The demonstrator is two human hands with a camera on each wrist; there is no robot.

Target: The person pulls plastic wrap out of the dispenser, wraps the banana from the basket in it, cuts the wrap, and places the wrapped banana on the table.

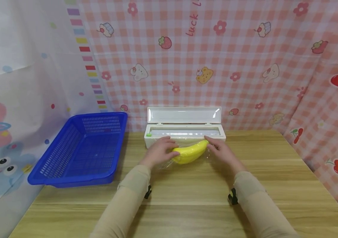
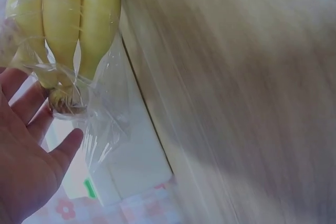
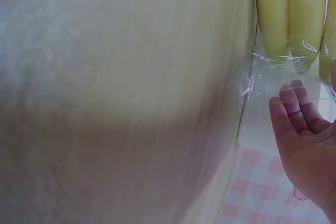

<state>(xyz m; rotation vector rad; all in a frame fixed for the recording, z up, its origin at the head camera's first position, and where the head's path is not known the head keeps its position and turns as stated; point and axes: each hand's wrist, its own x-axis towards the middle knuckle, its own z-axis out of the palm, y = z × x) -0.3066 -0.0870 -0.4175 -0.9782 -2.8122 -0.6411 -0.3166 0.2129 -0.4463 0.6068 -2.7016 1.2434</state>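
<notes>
A yellow bunch of bananas (image 1: 190, 152) is lifted off the table, with clear plastic film (image 2: 107, 121) around it. The stem end is on the left, tips on the right. My left hand (image 1: 160, 151) grips the wrapped stem end, thumb on the near side and fingers behind. At the other end my right hand (image 1: 223, 152) holds the film-covered tips, its fingers (image 3: 302, 109) behind the film; the thumb is mostly cut off in the right wrist view. Just behind the bananas stands a white cling film dispenser (image 1: 183, 131), its lid (image 1: 184, 115) raised.
A blue plastic basket (image 1: 118, 155) sits on the left of the wooden table (image 1: 198, 205). The dispenser has a small green slider (image 1: 149, 135) at its left end. Patterned cloth (image 1: 174, 66) hangs behind and along both sides.
</notes>
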